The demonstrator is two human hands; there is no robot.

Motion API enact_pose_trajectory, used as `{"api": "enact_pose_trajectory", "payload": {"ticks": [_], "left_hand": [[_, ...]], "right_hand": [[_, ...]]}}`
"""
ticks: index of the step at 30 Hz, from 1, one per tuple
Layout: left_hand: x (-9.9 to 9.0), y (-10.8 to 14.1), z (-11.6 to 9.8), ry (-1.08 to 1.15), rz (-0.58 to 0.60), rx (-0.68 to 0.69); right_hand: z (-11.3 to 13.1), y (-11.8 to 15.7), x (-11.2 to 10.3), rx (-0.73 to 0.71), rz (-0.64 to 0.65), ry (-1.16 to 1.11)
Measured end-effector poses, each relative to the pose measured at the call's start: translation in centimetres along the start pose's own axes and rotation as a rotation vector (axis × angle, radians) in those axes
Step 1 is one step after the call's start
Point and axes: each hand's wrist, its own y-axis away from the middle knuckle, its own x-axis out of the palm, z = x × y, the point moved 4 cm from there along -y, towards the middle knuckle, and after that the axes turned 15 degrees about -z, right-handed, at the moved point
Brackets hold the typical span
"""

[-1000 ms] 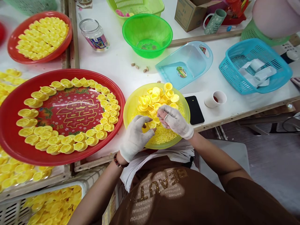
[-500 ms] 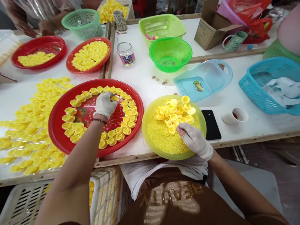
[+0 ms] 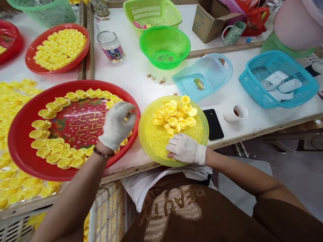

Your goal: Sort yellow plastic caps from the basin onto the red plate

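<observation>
My left hand (image 3: 118,124), in a white glove, hovers over the right side of the red tray (image 3: 19,144). Its fingers are curled in; anything between them is hidden. Small yellow plastic cups (image 3: 52,158) stand in rows around the tray's inner edge. My right hand (image 3: 185,148), gloved too, is down in the yellow bowl (image 3: 142,134), its curled fingers touching small yellow beads (image 3: 155,141). What lies under its palm is out of sight. Beyond those fingers, a heap of loose yellow cups (image 3: 174,116) rests on the beads.
More yellow cups (image 3: 12,104) cover the table at left. Behind are a red plate (image 3: 85,50) of cups, a glass jar (image 3: 111,47), a green bowl (image 3: 165,48) and a blue scoop (image 3: 209,79). A black phone (image 3: 214,125), a paper cup (image 3: 236,113) and a blue basket (image 3: 275,97) stand at right.
The view has shifted right. My left hand has left the tray's far row of cups and come right, nearer the bowl. My right hand has lowered from the cup heap onto the beads.
</observation>
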Motion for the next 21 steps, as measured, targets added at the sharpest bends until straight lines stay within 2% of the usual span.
{"api": "enact_pose_trajectory", "payload": {"ticks": [3, 5, 6, 8, 10, 13, 15, 17, 21], "left_hand": [[2.9, 2.4, -4.9, 0.077, 0.239, 0.228], [4.9, 3.6, -7.1, 0.054, 0.391, 0.31], [5.7, 4.0, -7.6, 0.038, 0.426, 0.307], [6.7, 4.4, -8.1, 0.042, 0.421, 0.238], [7.0, 4.6, -8.0, 0.096, 0.361, 0.135], [6.8, 5.1, -7.9, 0.158, 0.277, -0.015], [6.6, 5.6, -8.0, 0.168, 0.276, -0.089], [6.5, 6.1, -8.3, 0.182, 0.312, -0.129], [6.6, 6.8, -8.4, 0.278, 0.375, -0.203]], "right_hand": [[-0.3, 0.1, 0.4, 0.024, -0.008, -0.056], [-0.7, 0.2, -0.1, 0.122, -0.102, -0.206], [-1.1, 0.2, -0.6, 0.207, -0.179, -0.33], [-2.2, 0.3, -1.6, 0.452, -0.379, -0.648], [-3.4, 0.2, -2.2, 0.727, -0.583, -1.0], [-4.4, -0.8, -2.2, 1.005, -0.772, -1.384], [-4.5, -1.8, -2.0, 1.072, -0.837, -1.487], [-4.4, -2.6, -1.8, 1.093, -0.888, -1.497], [-3.9, -3.4, -1.1, 1.02, -0.963, -1.442]]}}
